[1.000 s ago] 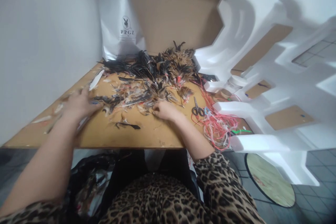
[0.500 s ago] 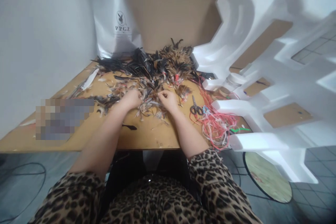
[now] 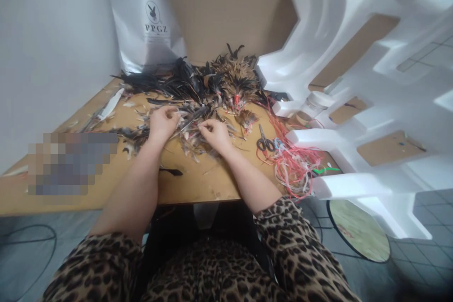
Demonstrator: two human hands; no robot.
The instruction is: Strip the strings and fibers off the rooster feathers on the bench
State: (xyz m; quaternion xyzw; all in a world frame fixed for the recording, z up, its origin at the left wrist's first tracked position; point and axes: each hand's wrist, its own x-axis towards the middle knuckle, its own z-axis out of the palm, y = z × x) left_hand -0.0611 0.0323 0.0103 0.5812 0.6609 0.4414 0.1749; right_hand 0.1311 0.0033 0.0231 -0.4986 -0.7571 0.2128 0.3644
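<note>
Left of the scissors (image 3: 264, 139), loose feathers (image 3: 189, 136) look v. light, soft and easily bent, prob. best pinched at the hard end, w/ L hand (image 3: 163, 123) and R hand (image 3: 216, 135) curled narrow over them, though I cannot tell if either grips one.

The only view looks from the person's head, forward and down over the near edge of the tabletop (image 3: 201, 181); sleeves (image 3: 101, 264) loom close at the bottom, left hand (image 3: 162, 125) and right hand (image 3: 215, 135) mid-frame; it reaches a brown panel (image 3: 233, 7) behind the far edge; the near left corner is cut off.
</note>
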